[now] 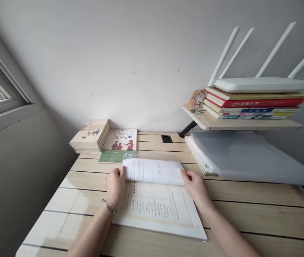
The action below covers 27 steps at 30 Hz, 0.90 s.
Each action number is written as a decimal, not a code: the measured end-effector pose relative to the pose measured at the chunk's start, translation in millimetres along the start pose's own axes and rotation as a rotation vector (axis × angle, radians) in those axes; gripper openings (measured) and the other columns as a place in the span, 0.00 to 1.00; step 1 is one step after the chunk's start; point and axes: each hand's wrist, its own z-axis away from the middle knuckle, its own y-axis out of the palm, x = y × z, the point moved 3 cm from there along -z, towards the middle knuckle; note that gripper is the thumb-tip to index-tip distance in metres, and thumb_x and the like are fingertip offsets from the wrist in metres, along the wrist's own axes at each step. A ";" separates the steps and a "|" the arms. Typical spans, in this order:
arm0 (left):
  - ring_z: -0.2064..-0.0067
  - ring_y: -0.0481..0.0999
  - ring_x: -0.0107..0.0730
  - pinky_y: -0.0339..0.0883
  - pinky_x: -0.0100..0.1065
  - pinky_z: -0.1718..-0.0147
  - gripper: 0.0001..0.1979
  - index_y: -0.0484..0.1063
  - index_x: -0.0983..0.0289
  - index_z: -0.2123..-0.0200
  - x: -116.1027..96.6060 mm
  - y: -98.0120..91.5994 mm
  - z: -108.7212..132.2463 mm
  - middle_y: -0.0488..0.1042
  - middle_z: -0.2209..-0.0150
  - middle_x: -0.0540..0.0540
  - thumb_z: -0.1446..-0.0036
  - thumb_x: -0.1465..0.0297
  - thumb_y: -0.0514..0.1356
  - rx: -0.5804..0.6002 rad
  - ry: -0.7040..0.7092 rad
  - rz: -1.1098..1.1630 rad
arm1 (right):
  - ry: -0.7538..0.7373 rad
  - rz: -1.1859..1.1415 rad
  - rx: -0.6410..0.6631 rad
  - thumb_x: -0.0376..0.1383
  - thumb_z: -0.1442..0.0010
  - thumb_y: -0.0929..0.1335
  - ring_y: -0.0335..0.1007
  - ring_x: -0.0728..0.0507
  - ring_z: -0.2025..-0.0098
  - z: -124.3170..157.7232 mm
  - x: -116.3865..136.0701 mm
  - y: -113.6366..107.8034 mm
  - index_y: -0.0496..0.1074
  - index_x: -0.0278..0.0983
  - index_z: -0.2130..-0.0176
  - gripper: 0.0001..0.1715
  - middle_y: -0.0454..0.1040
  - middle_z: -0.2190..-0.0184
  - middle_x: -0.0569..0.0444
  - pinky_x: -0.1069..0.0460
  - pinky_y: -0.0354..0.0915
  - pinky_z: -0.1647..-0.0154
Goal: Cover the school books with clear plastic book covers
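Left hand [115, 186] pinching a raised printed page [152, 172], right hand [195, 187] gripping its other edge, open book [155, 210] beneath both hands, on the desk [259, 210]

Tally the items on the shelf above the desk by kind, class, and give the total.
Wi-Fi router: 1
Books: 4
Small patterned ornament: 1
Total: 6
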 end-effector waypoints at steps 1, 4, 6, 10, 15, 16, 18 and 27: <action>0.78 0.59 0.30 0.46 0.32 0.71 0.21 0.55 0.61 0.83 -0.9 -0.6 -0.3 0.61 0.85 0.47 0.41 0.58 0.48 -0.002 0.001 -0.005 | -0.002 0.009 0.000 0.53 0.50 0.62 0.50 0.49 0.82 -0.7 0.1 0.5 0.55 0.40 0.84 0.24 0.54 0.88 0.61 0.54 0.48 0.81; 0.78 0.60 0.30 0.46 0.32 0.71 0.21 0.56 0.62 0.84 -0.3 -1.3 -1.6 0.60 0.85 0.47 0.42 0.58 0.48 -0.005 0.009 0.020 | 0.001 -0.027 0.036 0.51 0.51 0.62 0.50 0.50 0.82 -2.6 -1.4 1.9 0.55 0.40 0.84 0.22 0.52 0.88 0.62 0.54 0.49 0.81; 0.78 0.60 0.30 0.46 0.32 0.72 0.21 0.56 0.62 0.84 1.8 -0.9 -2.3 0.60 0.85 0.46 0.43 0.59 0.49 -0.002 0.008 0.051 | 0.012 -0.060 0.052 0.50 0.51 0.62 0.51 0.50 0.82 -3.2 -3.5 2.3 0.55 0.40 0.84 0.21 0.53 0.88 0.62 0.55 0.49 0.81; 0.79 0.60 0.31 0.47 0.32 0.71 0.20 0.56 0.61 0.84 2.7 -0.4 -1.7 0.61 0.85 0.47 0.44 0.60 0.50 -0.026 0.013 0.055 | 0.017 -0.073 0.056 0.50 0.53 0.62 0.50 0.50 0.82 -2.8 -4.5 2.4 0.55 0.40 0.84 0.20 0.53 0.88 0.62 0.54 0.49 0.81; 0.78 0.63 0.33 0.48 0.33 0.70 0.18 0.57 0.61 0.84 -1.0 -0.7 -0.1 0.64 0.85 0.49 0.44 0.62 0.51 -0.050 0.035 0.038 | -0.077 0.061 -0.004 0.51 0.51 0.61 0.50 0.49 0.82 -0.4 5.0 0.7 0.54 0.41 0.84 0.21 0.56 0.88 0.60 0.53 0.49 0.80; 0.77 0.63 0.33 0.49 0.33 0.69 0.18 0.57 0.61 0.83 -0.9 -0.7 -0.4 0.65 0.84 0.49 0.44 0.62 0.51 -0.054 0.035 0.042 | -0.096 0.079 -0.022 0.51 0.50 0.61 0.50 0.48 0.82 -0.1 7.0 0.0 0.54 0.41 0.84 0.21 0.57 0.88 0.60 0.53 0.50 0.79; 0.77 0.65 0.34 0.49 0.34 0.69 0.18 0.59 0.61 0.83 0.7 -0.5 -1.7 0.66 0.83 0.49 0.43 0.61 0.51 -0.052 0.028 0.062 | -0.115 0.087 -0.035 0.51 0.50 0.61 0.51 0.48 0.82 -0.3 9.2 -1.0 0.55 0.41 0.84 0.22 0.57 0.88 0.59 0.53 0.50 0.79; 0.74 0.67 0.35 0.49 0.34 0.68 0.16 0.62 0.62 0.79 4.5 -0.1 -3.5 0.69 0.79 0.50 0.43 0.60 0.50 -0.006 0.019 0.086 | -0.007 -0.074 0.097 0.55 0.51 0.62 0.50 0.49 0.81 -3.7 0.8 -1.8 0.56 0.40 0.84 0.25 0.53 0.87 0.61 0.54 0.49 0.80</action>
